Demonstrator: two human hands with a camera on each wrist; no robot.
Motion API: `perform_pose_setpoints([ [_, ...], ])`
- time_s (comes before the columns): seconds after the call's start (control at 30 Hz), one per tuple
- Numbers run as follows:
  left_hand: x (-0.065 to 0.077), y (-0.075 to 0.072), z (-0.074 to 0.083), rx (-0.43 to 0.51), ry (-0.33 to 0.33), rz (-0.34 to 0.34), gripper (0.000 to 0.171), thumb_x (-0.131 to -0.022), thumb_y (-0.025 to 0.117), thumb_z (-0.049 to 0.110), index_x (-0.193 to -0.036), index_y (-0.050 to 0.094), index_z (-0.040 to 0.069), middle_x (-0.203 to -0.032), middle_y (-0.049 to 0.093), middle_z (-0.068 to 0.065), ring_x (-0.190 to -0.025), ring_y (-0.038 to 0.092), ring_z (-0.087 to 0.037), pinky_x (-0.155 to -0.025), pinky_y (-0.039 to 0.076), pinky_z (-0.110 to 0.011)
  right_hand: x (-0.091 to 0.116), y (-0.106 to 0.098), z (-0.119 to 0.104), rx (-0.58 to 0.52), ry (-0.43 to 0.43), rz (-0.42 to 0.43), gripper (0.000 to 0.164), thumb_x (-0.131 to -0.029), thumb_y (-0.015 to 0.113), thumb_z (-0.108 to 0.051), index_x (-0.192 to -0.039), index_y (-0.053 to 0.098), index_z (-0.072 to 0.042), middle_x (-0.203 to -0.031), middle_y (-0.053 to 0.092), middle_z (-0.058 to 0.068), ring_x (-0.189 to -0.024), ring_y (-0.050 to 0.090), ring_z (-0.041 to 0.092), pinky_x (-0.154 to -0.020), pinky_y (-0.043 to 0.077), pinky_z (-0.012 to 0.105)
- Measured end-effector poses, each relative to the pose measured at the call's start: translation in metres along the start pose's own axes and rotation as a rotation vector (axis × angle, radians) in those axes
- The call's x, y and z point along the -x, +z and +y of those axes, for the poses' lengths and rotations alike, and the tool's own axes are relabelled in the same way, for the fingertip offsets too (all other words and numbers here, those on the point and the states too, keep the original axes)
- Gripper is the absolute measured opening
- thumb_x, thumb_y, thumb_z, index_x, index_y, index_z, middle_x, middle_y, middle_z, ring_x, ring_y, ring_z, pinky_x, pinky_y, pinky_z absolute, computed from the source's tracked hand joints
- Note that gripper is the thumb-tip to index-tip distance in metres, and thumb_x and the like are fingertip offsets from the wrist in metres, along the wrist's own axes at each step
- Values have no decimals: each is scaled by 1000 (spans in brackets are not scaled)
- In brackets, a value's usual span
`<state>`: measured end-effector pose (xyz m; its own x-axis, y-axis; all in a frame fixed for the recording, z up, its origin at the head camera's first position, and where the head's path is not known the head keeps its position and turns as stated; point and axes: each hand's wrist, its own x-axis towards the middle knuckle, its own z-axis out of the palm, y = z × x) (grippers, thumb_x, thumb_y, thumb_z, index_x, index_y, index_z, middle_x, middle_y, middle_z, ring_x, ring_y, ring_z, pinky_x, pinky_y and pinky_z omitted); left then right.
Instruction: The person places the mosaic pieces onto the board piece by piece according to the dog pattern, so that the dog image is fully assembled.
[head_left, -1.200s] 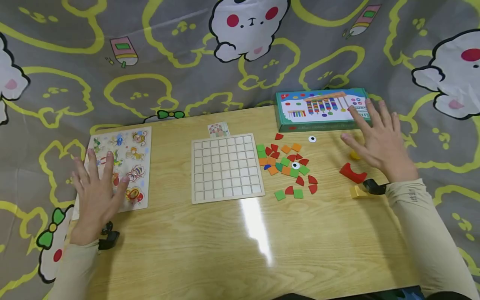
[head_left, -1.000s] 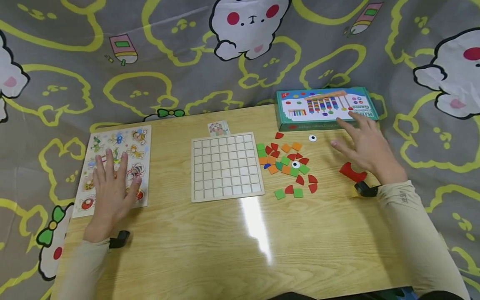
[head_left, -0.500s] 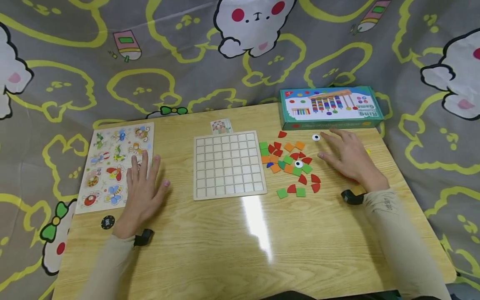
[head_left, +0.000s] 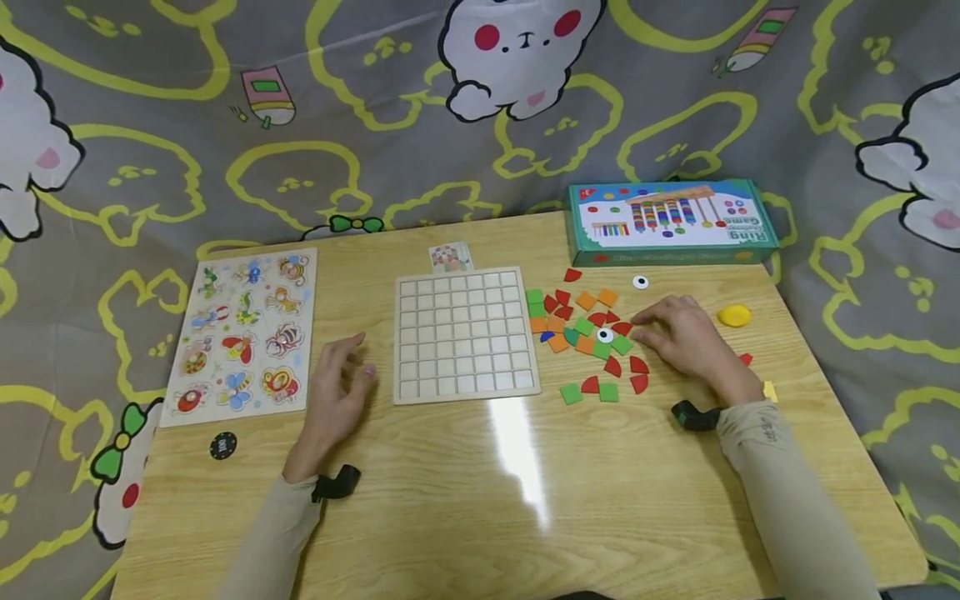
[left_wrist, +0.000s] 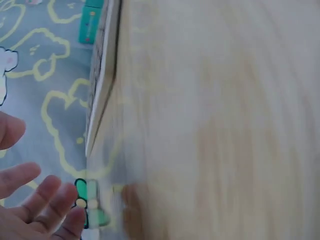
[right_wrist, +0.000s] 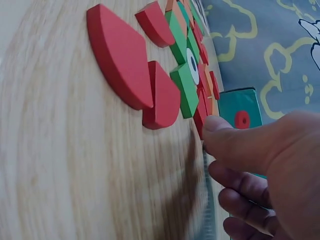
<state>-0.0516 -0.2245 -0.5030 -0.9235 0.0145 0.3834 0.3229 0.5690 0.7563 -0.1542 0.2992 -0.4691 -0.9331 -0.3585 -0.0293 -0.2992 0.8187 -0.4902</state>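
Observation:
My right hand [head_left: 681, 337] is at the right side of a pile of small flat pieces, thumb and index finger slightly apart. Their tips come right up to a red quarter-circle piece [head_left: 622, 329]. In the right wrist view the thumb [right_wrist: 235, 142] overlaps a red piece [right_wrist: 201, 112], beside a green square [right_wrist: 185, 90] and a white-and-black eye disc [right_wrist: 192, 66]. My left hand [head_left: 335, 400] hovers with loosely bent fingers between a wooden grid board [head_left: 465, 333] and an insect puzzle board [head_left: 311, 333]; nothing is in it. The left wrist view shows its fingers [left_wrist: 47, 195].
Behind the grid board lies a small picture card [head_left: 450, 257]. A green game box [head_left: 675, 223] stands at the back right. A yellow oval piece [head_left: 734, 315] is right of my right hand; a black chip [head_left: 222, 446] lies front left. A patterned curtain [head_left: 300, 100] borders the table.
Both hands have moved inward. The left left the puzzle board for the gap beside the grid; the right came left and down from the game box to the pieces, its fingers drawing closer together.

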Motion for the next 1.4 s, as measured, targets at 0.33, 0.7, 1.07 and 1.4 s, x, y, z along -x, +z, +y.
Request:
perform_pose_setpoints([
  [0.33,2,13,3,7,-159,-202,62,-86,77,16,-140,51,-1,-111,56,-13,-88,49,-22,-75,40,-29,-2,2,-2,-41,38,-24,21,-92,72,-24,-107,72,-9,-98,67,8,-100,54,28,-91,37,49],
  [0.7,8,28,6,-149,-112,-236,81,-78,84,32,-142,49,-4,-92,49,-5,-81,32,-15,-80,23,-34,-12,2,-7,-49,79,-77,17,-93,70,-23,-102,69,-9,-95,66,8,-94,55,27,-89,38,47],
  [1.07,9,30,5,-149,-138,-240,82,-79,83,33,-144,47,-2,-91,47,-3,-82,30,-16,-81,20,-35,-22,-3,-1,-98,91,-183,13,-93,70,-24,-98,67,-12,-92,65,4,-85,57,19,-77,46,30],
  [1.4,9,31,4,-147,-118,-219,79,-79,83,32,-142,49,-1,-91,48,-3,-83,31,-17,-81,20,-35,-25,-1,-1,-100,98,-161,28,-91,71,-37,-105,68,-13,-94,63,4,-86,54,20,-78,42,28],
])
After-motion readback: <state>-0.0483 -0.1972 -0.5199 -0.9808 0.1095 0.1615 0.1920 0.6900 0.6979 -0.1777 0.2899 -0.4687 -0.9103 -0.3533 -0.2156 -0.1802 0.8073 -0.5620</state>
